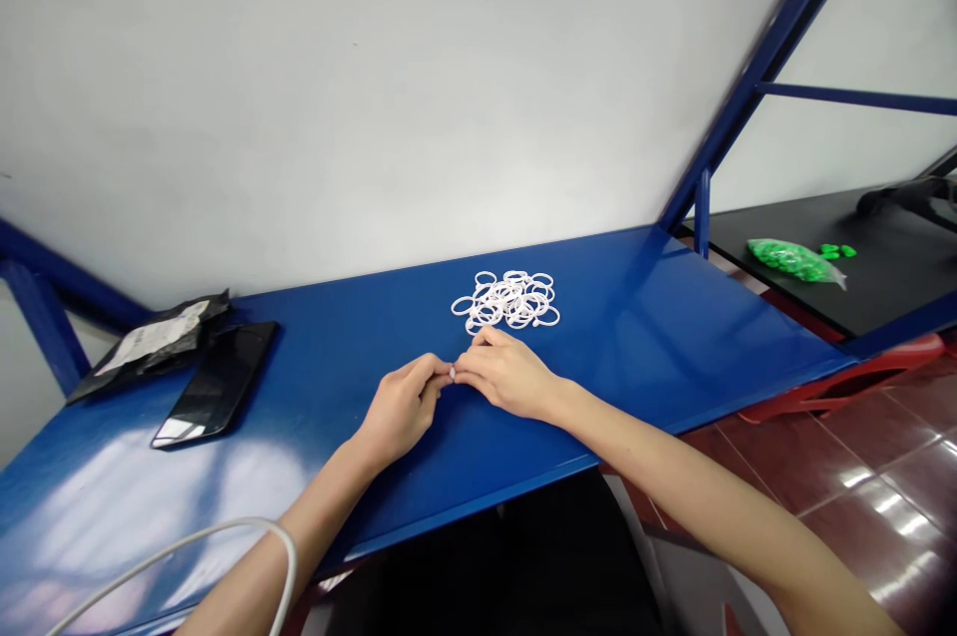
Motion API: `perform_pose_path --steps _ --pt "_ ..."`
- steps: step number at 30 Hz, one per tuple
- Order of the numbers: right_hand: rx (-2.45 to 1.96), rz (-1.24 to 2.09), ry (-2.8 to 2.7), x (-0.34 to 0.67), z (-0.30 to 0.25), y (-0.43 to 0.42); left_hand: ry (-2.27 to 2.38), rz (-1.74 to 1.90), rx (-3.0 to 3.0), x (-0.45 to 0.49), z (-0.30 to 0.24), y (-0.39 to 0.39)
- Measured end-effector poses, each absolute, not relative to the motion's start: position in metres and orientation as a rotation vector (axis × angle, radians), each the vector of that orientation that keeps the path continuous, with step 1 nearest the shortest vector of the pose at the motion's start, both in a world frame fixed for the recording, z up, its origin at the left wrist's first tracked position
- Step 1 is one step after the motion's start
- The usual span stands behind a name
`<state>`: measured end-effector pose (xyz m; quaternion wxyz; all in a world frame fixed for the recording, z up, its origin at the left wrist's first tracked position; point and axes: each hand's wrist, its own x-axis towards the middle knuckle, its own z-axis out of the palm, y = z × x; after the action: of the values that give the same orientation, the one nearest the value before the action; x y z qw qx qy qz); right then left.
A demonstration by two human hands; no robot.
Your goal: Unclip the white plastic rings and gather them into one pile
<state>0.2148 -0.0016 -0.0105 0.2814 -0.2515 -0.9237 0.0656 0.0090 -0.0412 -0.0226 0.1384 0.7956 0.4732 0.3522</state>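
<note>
My left hand and my right hand meet over the blue table, fingertips almost touching. Pinched between them is a small white piece; the fingers cover most of it, so its full shape is hidden. Just beyond my right hand lies a loose pile of thin white rings, several of them overlapping, with small knobs on some. Both hands are closed at the fingertips.
On the blue table, a black tablet-like slab and a dark plastic package lie to the left. A white cable crosses my left forearm. Rightward, a black table bears a bag of green pieces.
</note>
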Motion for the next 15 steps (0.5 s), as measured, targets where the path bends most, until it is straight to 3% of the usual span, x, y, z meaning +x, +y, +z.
perform_pose_path --steps 5,9,15 --pt "-0.799 0.073 -2.293 0.226 -0.003 0.018 1.438 1.054 2.305 0.012 -0.019 -0.028" --pt "-1.158 -0.099 -2.014 0.253 -0.004 0.044 1.634 0.969 2.338 0.000 -0.030 -0.016" --pt "-1.414 -0.028 -1.979 0.274 -0.012 0.060 1.738 0.780 2.363 -0.016 -0.045 -0.006"
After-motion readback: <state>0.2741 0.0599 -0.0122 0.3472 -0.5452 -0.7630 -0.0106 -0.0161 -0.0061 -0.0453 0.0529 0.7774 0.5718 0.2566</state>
